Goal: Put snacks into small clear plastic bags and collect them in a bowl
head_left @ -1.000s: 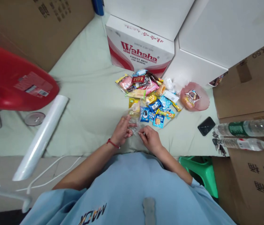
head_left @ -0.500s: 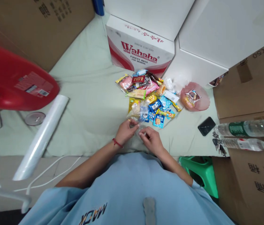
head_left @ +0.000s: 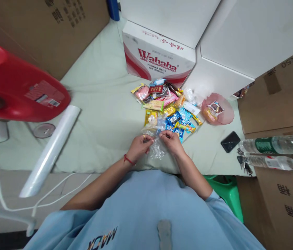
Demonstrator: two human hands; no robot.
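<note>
A clear plastic bag (head_left: 157, 148) is pinched between my two hands, its crumpled end hanging toward me. My left hand (head_left: 141, 144), with a red cord at the wrist, is closed on the bag's left side. Fingers of my right hand (head_left: 171, 140) grip its right side. Through the bag's far part some blue and yellow packaging shows, but I cannot tell whether it lies inside or beneath. Just beyond lies a pile of wrapped snacks (head_left: 169, 110) in many colours, with several blue packets (head_left: 173, 118) nearest my right hand.
A Wahaha carton (head_left: 159, 57) stands behind the snacks. To the right are a pink bowl (head_left: 228, 113) holding wrapped snacks, a black phone (head_left: 230, 141), keys and two bottles (head_left: 281, 144). A white roll (head_left: 50, 151) and a large red jug (head_left: 21, 83) are at left.
My right hand has moved slightly up and right, away from my left hand. More of the clear bag now hangs visible between and below the hands.
</note>
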